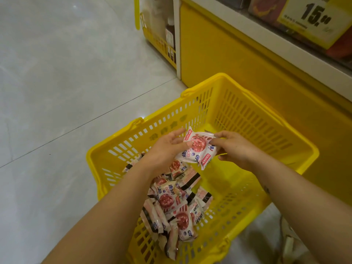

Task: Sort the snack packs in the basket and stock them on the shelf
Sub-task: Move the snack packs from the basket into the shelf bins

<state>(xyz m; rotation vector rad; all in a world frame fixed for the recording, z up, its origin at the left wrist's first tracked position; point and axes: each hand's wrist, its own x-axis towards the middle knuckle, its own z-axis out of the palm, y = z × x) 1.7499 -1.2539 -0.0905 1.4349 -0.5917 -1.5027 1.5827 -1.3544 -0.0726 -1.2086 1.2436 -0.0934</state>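
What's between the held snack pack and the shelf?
Only the far wall of the basket lies toward the shelf. The left hand and right hand hold the snack pack over the basket. A price sign covers part of the shelf front.

2 bare forearms, bare left hand (162,149) and right hand (234,147), 1 small dark mark (267,190) on the right forearm (289,191).

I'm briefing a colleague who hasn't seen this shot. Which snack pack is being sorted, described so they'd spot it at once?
Start at the yellow basket. Above the heap of packs inside it, the left hand and right hand hold one snack pack between them. It alone is lifted clear of the heap.
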